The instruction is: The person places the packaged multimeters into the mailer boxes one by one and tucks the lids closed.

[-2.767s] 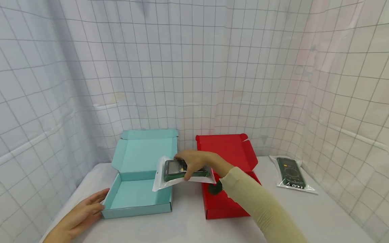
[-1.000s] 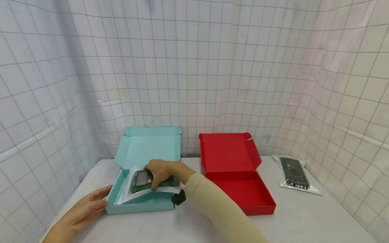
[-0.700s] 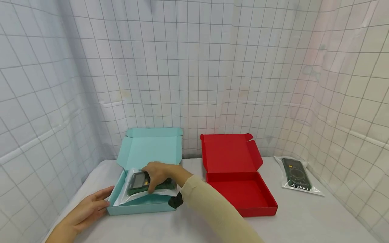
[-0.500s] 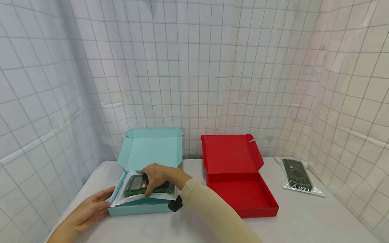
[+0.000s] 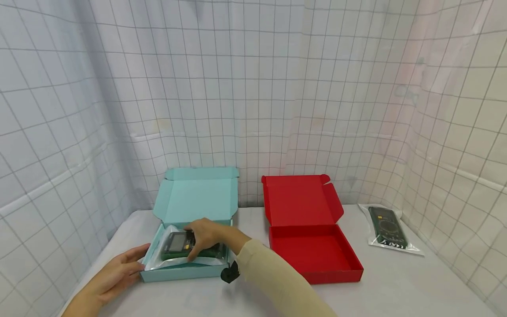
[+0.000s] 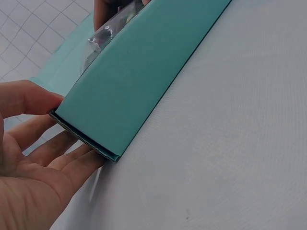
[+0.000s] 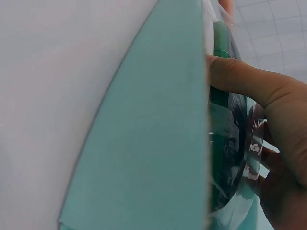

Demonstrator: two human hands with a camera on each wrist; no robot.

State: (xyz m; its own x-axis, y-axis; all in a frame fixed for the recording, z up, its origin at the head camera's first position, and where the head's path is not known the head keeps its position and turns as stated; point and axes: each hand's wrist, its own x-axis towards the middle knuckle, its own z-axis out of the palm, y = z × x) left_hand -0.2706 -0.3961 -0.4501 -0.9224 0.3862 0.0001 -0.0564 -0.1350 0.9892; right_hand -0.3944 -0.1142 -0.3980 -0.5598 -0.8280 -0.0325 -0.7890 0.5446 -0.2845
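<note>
A bagged meter (image 5: 177,243) is in the left box (image 5: 182,275), a second meter (image 5: 387,226) right of the right box (image 5: 336,277).

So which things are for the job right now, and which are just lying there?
Being used:
bagged meter, held by the right hand
teal box, touched by the left hand

Untouched, seemingly just lying about:
red box
second bagged meter, far right

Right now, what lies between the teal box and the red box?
In the head view, the right wrist and pale sleeve cross that gap, with a black object beside them; white tabletop shows beyond.
</note>
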